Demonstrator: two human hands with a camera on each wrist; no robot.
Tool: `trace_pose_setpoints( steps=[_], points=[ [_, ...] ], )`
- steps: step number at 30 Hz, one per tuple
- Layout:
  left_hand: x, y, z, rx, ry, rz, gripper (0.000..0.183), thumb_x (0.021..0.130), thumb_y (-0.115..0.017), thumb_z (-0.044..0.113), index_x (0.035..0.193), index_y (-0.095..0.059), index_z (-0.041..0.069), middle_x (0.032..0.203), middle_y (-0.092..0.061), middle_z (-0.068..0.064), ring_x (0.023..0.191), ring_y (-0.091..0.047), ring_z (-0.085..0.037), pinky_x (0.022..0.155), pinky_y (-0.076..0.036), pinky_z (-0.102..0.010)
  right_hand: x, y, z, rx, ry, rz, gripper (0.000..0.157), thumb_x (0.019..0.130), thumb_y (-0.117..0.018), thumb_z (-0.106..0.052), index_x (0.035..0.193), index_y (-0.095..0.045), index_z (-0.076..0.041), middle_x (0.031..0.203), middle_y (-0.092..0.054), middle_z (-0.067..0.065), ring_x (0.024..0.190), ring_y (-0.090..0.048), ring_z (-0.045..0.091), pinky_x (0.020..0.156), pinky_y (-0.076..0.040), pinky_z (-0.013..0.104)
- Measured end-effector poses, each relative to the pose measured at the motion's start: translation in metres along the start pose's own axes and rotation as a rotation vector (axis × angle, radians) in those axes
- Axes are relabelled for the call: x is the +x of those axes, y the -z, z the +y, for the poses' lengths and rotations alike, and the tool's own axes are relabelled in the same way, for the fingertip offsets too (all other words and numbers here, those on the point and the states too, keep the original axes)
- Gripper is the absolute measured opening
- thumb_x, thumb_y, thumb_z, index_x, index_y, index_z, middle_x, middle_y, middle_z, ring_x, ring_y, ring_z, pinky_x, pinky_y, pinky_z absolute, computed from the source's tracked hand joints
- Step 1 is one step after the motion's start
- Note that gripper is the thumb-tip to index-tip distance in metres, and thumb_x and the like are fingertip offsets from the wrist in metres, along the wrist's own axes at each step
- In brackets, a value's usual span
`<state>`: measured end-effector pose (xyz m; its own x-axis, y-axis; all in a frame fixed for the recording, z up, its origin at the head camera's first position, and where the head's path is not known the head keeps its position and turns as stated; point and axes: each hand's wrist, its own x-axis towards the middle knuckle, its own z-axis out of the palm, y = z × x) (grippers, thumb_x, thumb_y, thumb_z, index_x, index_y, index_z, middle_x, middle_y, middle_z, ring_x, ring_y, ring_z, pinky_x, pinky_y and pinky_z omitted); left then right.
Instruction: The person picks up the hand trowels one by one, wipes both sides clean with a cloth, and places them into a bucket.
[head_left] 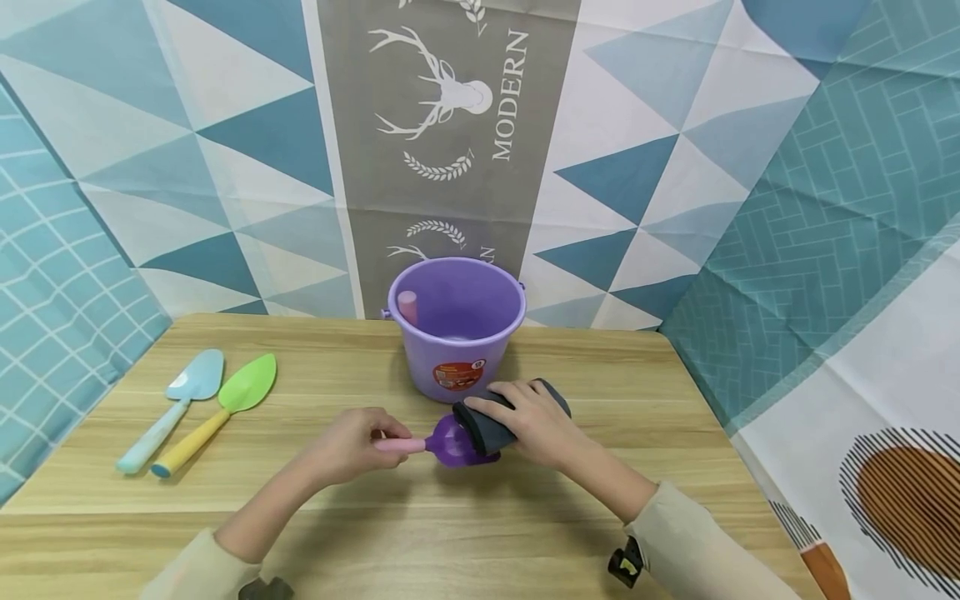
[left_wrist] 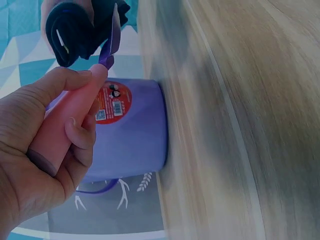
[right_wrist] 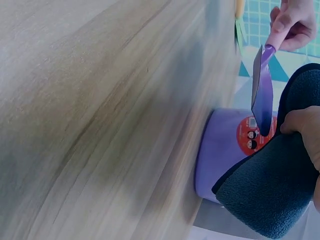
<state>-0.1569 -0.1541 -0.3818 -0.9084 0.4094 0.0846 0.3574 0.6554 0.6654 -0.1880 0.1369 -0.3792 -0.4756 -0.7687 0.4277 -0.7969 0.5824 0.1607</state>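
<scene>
My left hand grips the pink handle of a toy shovel, whose purple scoop points right, above the table. In my right hand is a folded dark blue-grey cloth. In the head view the cloth overlaps the right part of the scoop; whether they touch I cannot tell. Just behind both hands a purple bucket stands upright with a red label. A pink handle end sticks up inside it; the rest of that thing is hidden.
On the table's left lie a shovel with a light blue blade and one with a green blade and yellow handle. The wooden table ends at a patterned cloth backdrop behind the bucket. More patterned cloth hangs at both sides.
</scene>
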Motion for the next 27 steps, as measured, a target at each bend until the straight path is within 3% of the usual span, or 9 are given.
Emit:
trace_pose_setpoints(
  steps=[8, 18, 27],
  points=[
    [0.005, -0.005, 0.003, 0.002, -0.053, -0.005, 0.019, 0.072, -0.076, 0.015, 0.091, -0.073, 0.012, 0.088, -0.069, 0.002, 0.069, -0.052, -0.003, 0.061, -0.046, -0.018, 0.003, -0.005, -0.005, -0.010, 0.010, -0.004, 0.075, 0.067, -0.085, -0.021, 0.132, -0.050, -0.029, 0.123, -0.056, 0.007, 0.108, -0.057, 0.025, 0.084, -0.047, 0.043],
    [0.008, -0.008, 0.011, 0.002, -0.068, -0.003, 0.017, 0.073, -0.074, 0.013, 0.090, -0.073, 0.011, 0.087, -0.069, 0.002, 0.071, -0.055, -0.004, 0.063, -0.048, -0.019, 0.003, -0.011, -0.010, -0.114, 0.055, -0.022, 0.083, 0.066, -0.085, -0.025, 0.138, -0.044, -0.033, 0.128, -0.055, 0.008, 0.109, -0.056, 0.025, 0.084, -0.048, 0.044],
    [0.008, -0.009, 0.015, 0.020, -0.099, 0.036, 0.017, 0.074, -0.073, 0.012, 0.091, -0.073, 0.010, 0.085, -0.066, 0.003, 0.071, -0.053, -0.003, 0.061, -0.046, -0.019, 0.006, -0.010, -0.013, -0.312, 0.117, 0.055, 0.049, 0.087, -0.061, -0.019, 0.132, -0.050, -0.035, 0.123, -0.059, 0.005, 0.106, -0.057, 0.023, 0.080, -0.048, 0.041]
  ],
)
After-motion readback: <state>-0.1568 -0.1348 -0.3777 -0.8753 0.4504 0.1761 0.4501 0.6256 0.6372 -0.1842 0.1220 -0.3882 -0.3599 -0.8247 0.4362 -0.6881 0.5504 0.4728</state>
